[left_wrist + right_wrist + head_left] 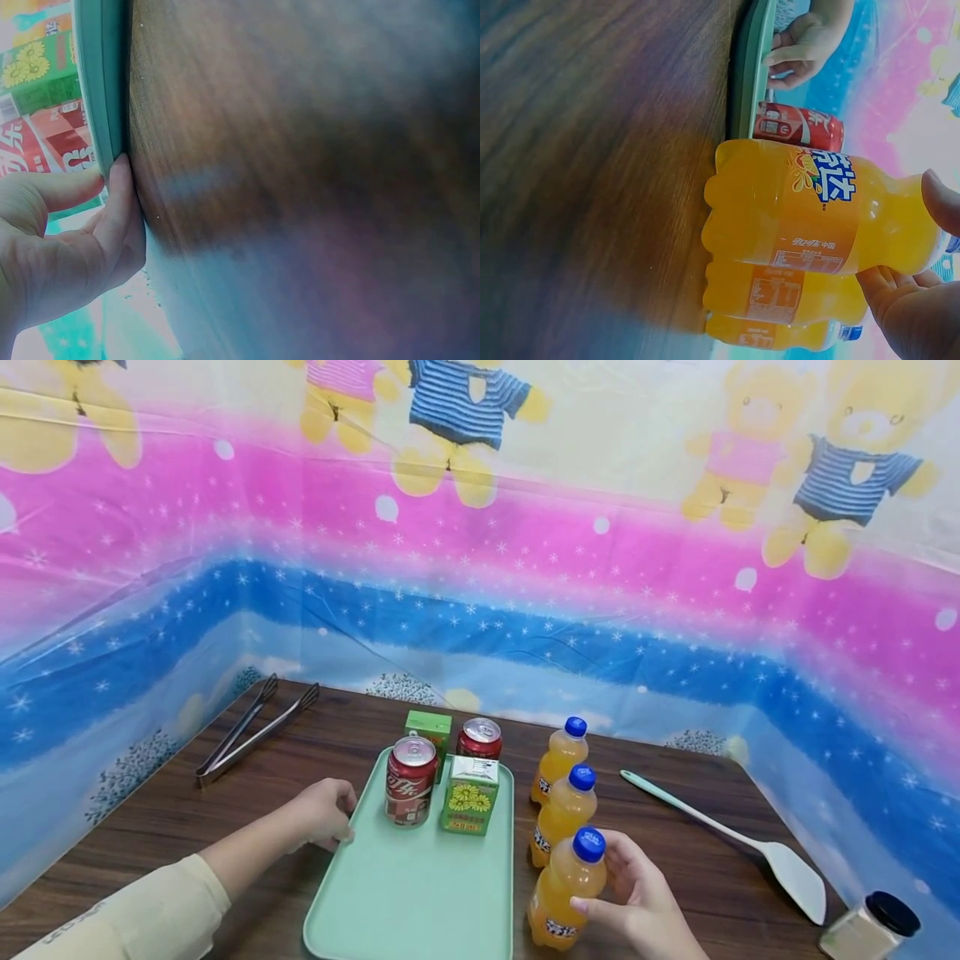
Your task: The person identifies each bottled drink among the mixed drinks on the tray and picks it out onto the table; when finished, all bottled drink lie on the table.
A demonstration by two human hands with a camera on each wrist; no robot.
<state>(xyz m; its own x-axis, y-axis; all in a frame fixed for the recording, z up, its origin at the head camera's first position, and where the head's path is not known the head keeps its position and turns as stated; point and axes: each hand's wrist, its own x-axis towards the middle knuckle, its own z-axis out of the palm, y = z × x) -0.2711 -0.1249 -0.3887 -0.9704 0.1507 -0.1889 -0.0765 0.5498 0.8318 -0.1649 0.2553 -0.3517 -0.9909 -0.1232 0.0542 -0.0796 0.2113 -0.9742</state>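
Note:
My left hand point(327, 814) pinches the left rim of a mint-green tray point(420, 893) between thumb and fingers, as the left wrist view shows up close. On the tray's far half stand two red cola cans, the nearer can point(411, 782) beside a green drink carton point(470, 797), with another carton point(429, 723) and can point(480, 737) behind. To the right of the tray, three orange soda bottles with blue caps form a row. Around the upper part of the nearest bottle point(564, 893), my right hand point(637, 897) has its thumb and fingers; its base is close to the table in the right wrist view.
Metal tongs point(251, 735) lie at the back left of the wooden table point(255, 810). A pale spatula point(697, 814) lies on the right, with a black-lidded jar point(870, 927) at the near right corner. A printed curtain point(525, 568) encloses the table's back and sides.

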